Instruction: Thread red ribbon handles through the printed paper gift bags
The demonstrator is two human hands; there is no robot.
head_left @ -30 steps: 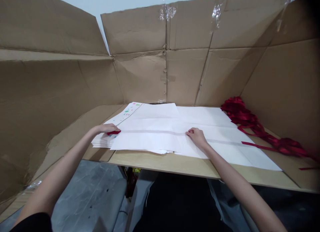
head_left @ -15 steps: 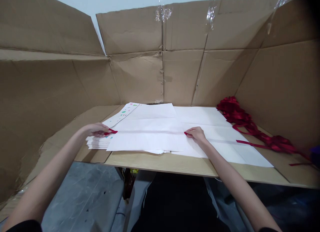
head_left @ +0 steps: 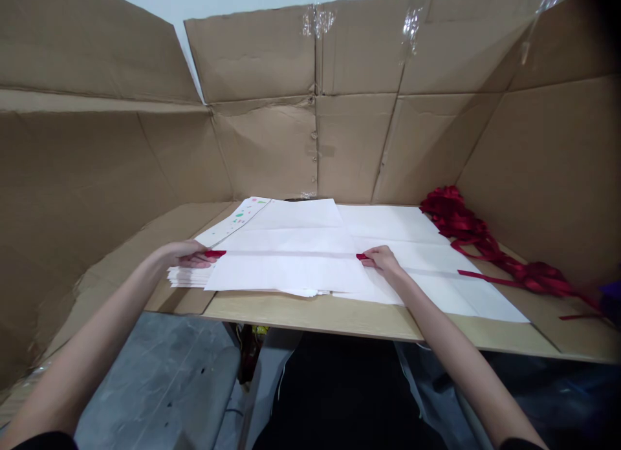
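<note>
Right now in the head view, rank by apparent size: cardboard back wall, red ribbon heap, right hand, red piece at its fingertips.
1. Cardboard back wall
2. Red ribbon heap
3. Right hand
4. Red piece

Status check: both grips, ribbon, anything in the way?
Left grip pinching red ribbon at white sheet's left edge. Right grip pinching red ribbon at its right edge. Ribbon heap off right, clear of both.

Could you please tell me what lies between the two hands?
In the head view, a white paper sheet lies between left hand and right hand, with red ribbon at both side edges.
</note>
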